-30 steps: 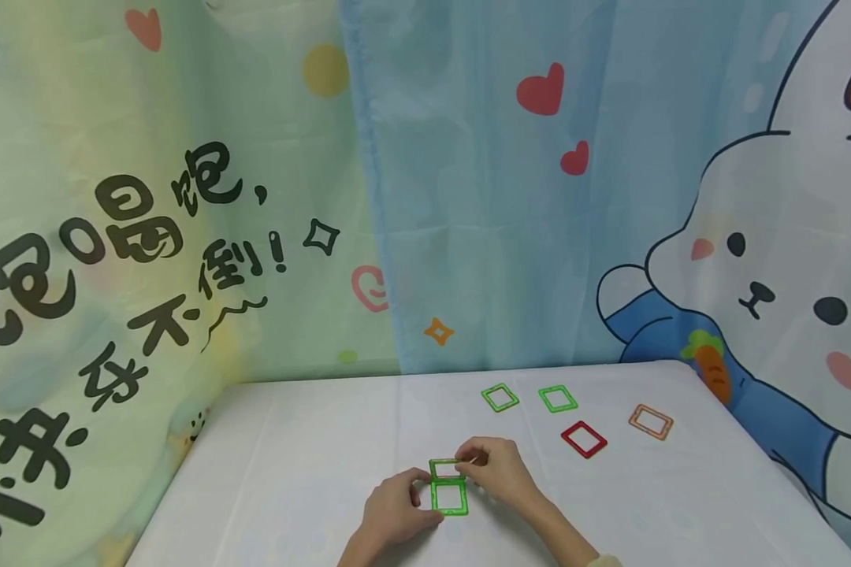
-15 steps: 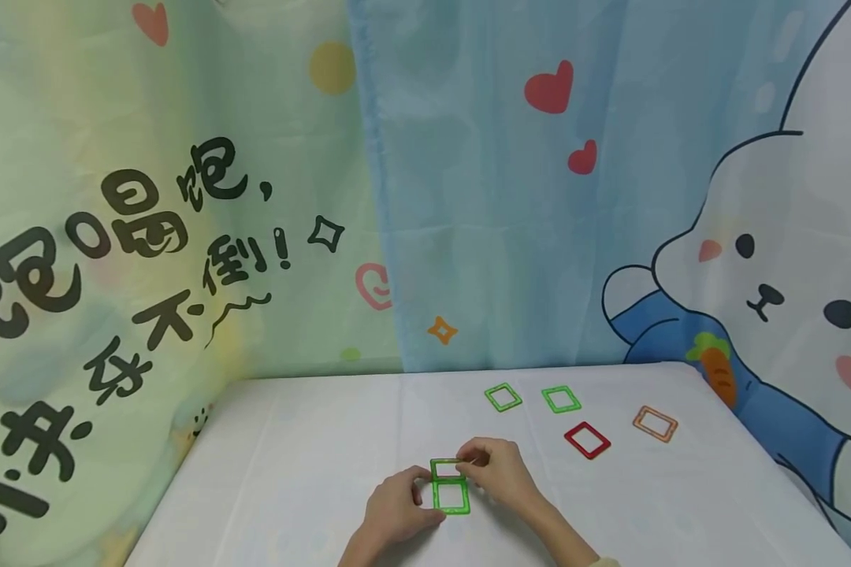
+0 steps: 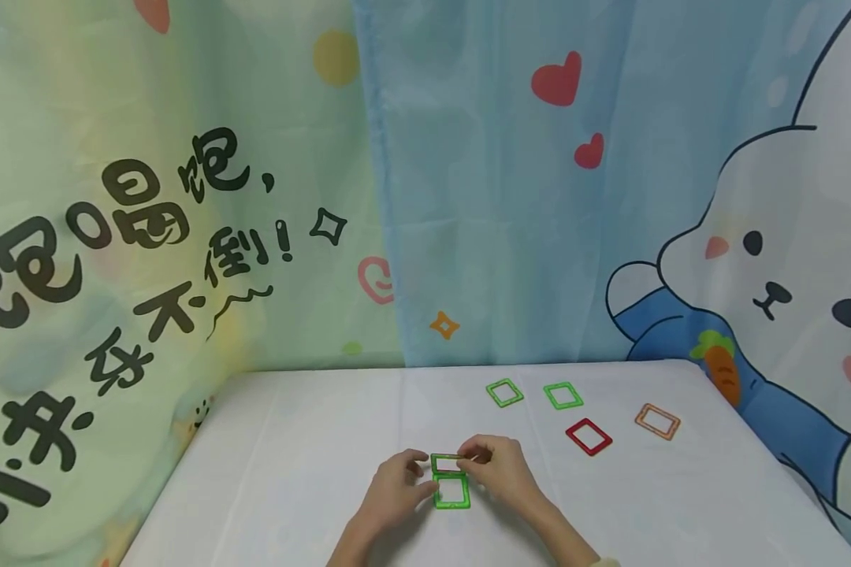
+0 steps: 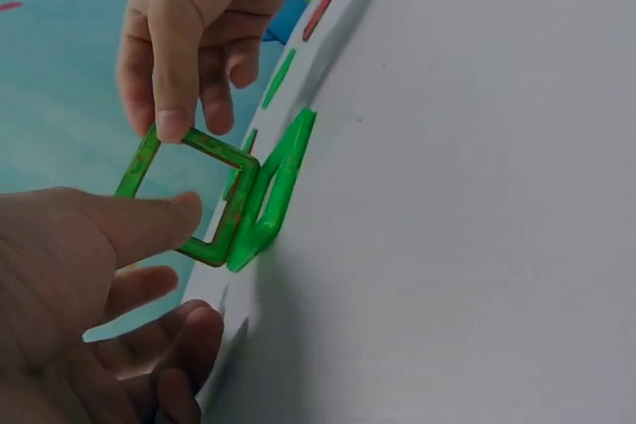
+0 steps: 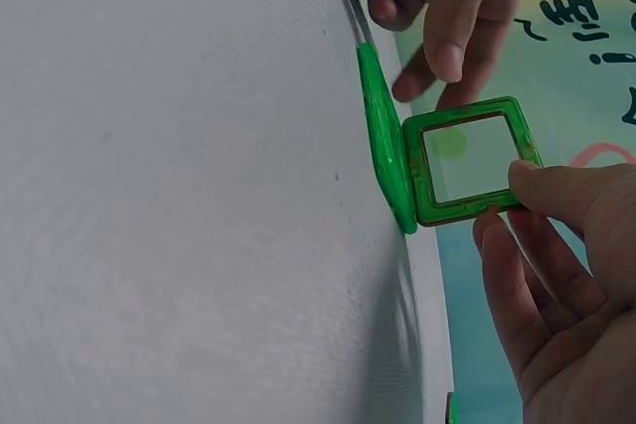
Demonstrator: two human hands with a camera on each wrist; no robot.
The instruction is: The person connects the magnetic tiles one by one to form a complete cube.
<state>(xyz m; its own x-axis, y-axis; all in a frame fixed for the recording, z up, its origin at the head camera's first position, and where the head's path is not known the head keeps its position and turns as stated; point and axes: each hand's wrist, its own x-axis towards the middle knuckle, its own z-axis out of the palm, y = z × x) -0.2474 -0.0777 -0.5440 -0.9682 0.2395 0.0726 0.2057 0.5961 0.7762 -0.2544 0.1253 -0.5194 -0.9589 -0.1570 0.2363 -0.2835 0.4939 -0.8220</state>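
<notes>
Right hand (image 3: 499, 470): you're pinching the upright green frame (image 5: 415, 174), 9 o'clock — nearer hand
Left hand (image 3: 397, 484): loosely spread, upright green frame at 2 — contact unclear
Flat green frame (image 3: 452, 505): upright's 6 o'clock, edges meeting

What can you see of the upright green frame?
The upright green frame is a hollow square with rounded corners, apparently translucent plastic. It stands roughly upright, its lower side against an edge of the lower green frame. The right hand pinches one upper corner; whether the left hand touches it is unclear.
</notes>
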